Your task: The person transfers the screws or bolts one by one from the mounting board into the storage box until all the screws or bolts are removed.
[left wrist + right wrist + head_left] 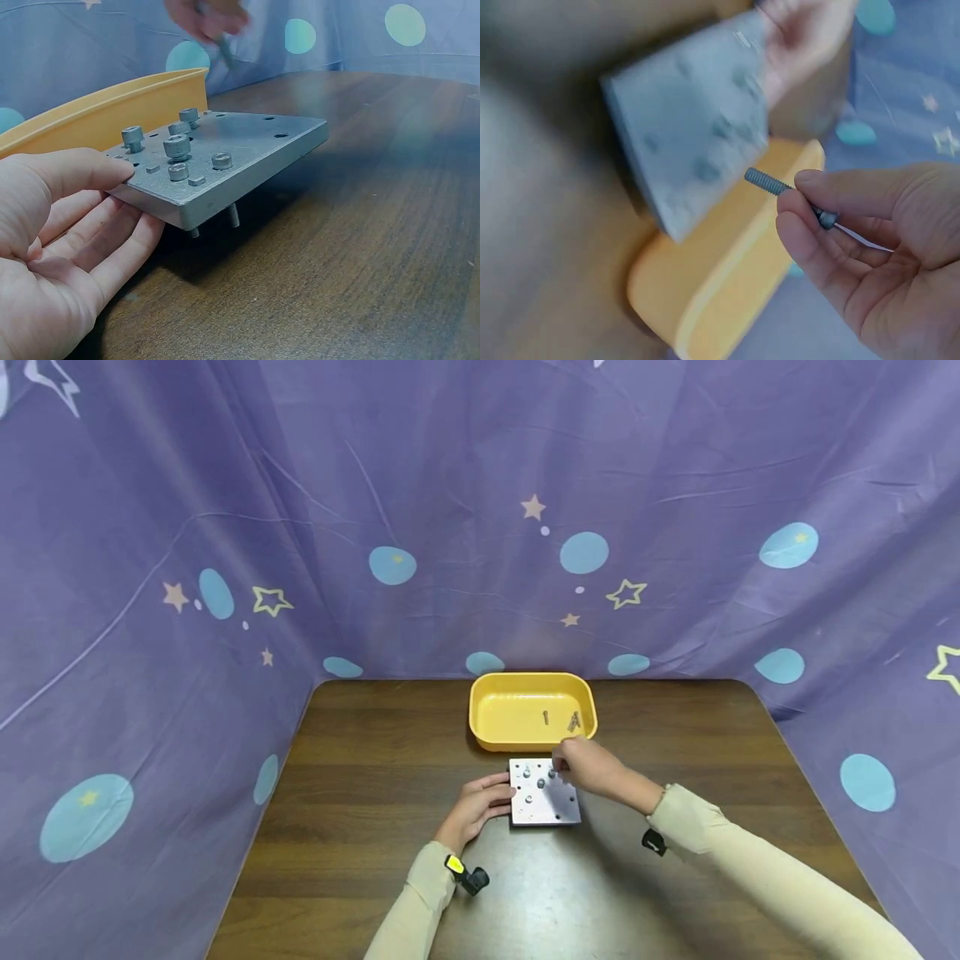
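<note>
A square silver metal plate (557, 806) with drilled holes is gripped at its left edge by my left hand (477, 807), thumb on top and fingers beneath. In the left wrist view, several socket-head bolts (177, 145) stand in the plate at differing heights, and two threaded ends (234, 215) stick out below it, above the tabletop. Over the plate's far right part in the head view is my right hand (588, 766). Its thumb and fingers pinch a loose bolt (768, 182), threaded end pointing outward and head toward the palm, apart from the plate.
Just behind the plate sits a yellow tray (510, 746) with a few loose bolts (574, 722) at its right side. All this is on a brown wooden table (375, 810). A purple patterned curtain (465, 602) hangs along the table's back and sides.
</note>
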The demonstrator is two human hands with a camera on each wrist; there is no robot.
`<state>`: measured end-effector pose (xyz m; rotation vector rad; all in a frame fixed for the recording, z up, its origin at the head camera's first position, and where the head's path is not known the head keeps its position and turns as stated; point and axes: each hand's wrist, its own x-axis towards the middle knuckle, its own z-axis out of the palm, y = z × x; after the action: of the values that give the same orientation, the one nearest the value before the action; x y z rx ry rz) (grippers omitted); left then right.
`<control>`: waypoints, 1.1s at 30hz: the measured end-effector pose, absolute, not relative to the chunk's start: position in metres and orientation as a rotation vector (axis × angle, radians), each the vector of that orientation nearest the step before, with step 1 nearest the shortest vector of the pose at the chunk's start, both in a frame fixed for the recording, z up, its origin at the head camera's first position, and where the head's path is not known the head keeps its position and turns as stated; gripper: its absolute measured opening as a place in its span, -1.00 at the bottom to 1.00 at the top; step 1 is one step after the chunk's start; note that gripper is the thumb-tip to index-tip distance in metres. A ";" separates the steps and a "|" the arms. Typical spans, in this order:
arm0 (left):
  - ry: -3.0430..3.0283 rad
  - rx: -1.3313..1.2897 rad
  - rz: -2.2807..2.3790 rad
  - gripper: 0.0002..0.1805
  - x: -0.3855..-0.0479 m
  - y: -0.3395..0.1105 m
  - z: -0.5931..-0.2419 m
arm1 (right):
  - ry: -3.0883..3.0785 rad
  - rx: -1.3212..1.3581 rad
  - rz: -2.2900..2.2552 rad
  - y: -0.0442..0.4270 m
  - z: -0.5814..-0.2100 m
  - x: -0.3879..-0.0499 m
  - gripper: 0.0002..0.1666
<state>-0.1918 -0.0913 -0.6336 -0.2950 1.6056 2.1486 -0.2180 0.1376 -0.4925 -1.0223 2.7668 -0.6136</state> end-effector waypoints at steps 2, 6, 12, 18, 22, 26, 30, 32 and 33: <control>1.599 -0.294 2.149 -0.43 -0.193 -0.092 -0.635 | 2.789 -1.028 -0.634 0.138 -0.481 -0.234 -0.80; 1.597 -0.288 2.141 -0.43 -0.195 -0.091 -0.637 | 2.798 -1.038 -0.636 0.138 -0.464 -0.267 -0.79; 1.597 -0.295 2.132 -0.42 -0.194 -0.088 -0.639 | 2.774 -0.876 -0.569 0.136 -0.459 -0.314 -0.82; 1.602 -0.314 2.128 -0.43 -0.192 -0.087 -0.635 | 2.722 -0.678 -0.501 0.138 -0.468 -0.353 -0.83; 1.599 -0.345 2.118 -0.43 -0.192 -0.088 -0.633 | 2.672 -0.646 -0.489 0.139 -0.478 -0.372 -0.87; 1.598 -0.368 2.106 -0.42 -0.193 -0.090 -0.632 | 2.612 -0.562 -0.521 0.138 -0.486 -0.385 -0.82; 1.596 -0.369 2.105 -0.42 -0.194 -0.091 -0.634 | 2.556 -0.452 -0.540 0.137 -0.495 -0.393 -0.80; 1.598 -0.361 2.107 -0.42 -0.194 -0.091 -0.634 | 2.538 -0.420 -0.545 0.136 -0.498 -0.395 -0.78; 1.602 -0.357 2.106 -0.42 -0.194 -0.092 -0.635 | 2.534 -0.417 -0.541 0.136 -0.500 -0.396 -0.77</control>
<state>-0.1937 -0.0916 -0.6347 -0.3572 1.6019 2.1061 -0.3957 0.1357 -0.5000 -0.4168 2.5344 -0.5406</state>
